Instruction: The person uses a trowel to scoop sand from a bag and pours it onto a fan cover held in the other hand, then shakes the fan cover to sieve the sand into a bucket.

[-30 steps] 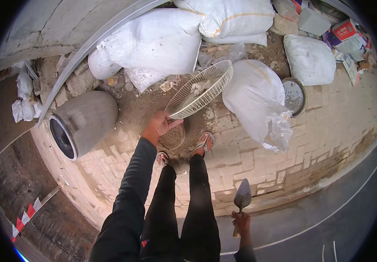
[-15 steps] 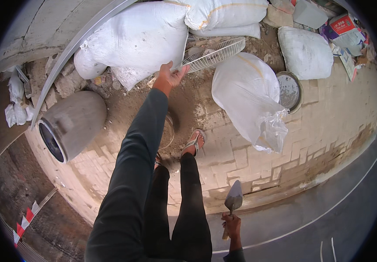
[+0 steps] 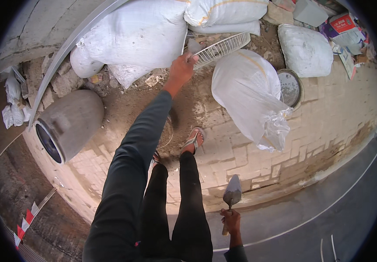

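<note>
My left hand (image 3: 182,73) reaches far out, its fingers closed on the near end of a white wire grille (image 3: 223,49), shaped like a round fan guard and seen nearly edge-on. The grille is tilted above the rubble, between white sacks. A small grey piece (image 3: 194,46) shows just beyond my fingertips; whether I hold it too is unclear. My right hand (image 3: 232,222), low on the right, is wrapped round the handle of a pointed trowel (image 3: 232,192). The trowel's grey blade points away from me, over the edge of the paving.
Full white sacks (image 3: 140,35) lie along the back, with a loose white sack (image 3: 247,87) on the paving. Beside it stands a round bucket (image 3: 289,88). A grey barrel-shaped pot (image 3: 72,122) lies on its side at left, near a curved metal rail (image 3: 51,78).
My left hand's fingers have closed on the wire grille's end, and the grille has shifted slightly right and away. My right hand keeps the trowel, raised slightly.
</note>
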`<state>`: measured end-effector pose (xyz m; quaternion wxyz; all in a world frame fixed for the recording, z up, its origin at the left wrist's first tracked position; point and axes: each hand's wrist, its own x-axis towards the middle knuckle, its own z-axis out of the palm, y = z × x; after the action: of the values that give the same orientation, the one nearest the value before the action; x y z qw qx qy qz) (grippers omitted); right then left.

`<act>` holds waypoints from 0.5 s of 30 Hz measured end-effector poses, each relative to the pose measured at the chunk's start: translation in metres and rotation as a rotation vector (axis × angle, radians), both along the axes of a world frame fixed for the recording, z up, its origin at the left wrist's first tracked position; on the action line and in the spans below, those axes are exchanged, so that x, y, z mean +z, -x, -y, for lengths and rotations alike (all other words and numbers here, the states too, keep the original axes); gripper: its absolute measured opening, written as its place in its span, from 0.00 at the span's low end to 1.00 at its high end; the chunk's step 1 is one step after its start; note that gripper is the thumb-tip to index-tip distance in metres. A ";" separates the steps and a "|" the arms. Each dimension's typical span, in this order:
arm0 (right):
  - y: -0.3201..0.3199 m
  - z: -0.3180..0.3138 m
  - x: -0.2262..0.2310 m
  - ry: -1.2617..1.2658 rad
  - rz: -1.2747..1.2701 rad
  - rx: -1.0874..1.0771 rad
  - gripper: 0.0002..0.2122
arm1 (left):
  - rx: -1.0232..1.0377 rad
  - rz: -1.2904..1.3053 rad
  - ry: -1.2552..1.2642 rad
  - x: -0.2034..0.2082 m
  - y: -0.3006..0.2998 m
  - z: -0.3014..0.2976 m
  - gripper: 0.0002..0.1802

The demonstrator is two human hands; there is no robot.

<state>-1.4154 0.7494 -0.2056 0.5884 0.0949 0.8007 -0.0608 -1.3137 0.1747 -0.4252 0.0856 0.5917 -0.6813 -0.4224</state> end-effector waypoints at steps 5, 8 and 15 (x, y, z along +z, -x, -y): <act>-0.003 0.000 -0.001 0.019 0.016 -0.010 0.16 | 0.358 -0.337 -0.329 -0.019 -0.017 0.036 0.17; -0.005 0.000 -0.004 0.027 0.026 0.015 0.16 | 0.469 -0.369 -0.190 -0.031 -0.035 0.049 0.24; 0.001 0.023 -0.004 0.071 -0.018 0.102 0.16 | 0.324 -0.248 -0.138 0.002 -0.066 0.003 0.40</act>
<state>-1.4159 0.7261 -0.2092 0.5865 0.0326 0.8070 -0.0602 -1.2479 0.1712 -0.4236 0.1949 0.6413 -0.5311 -0.5183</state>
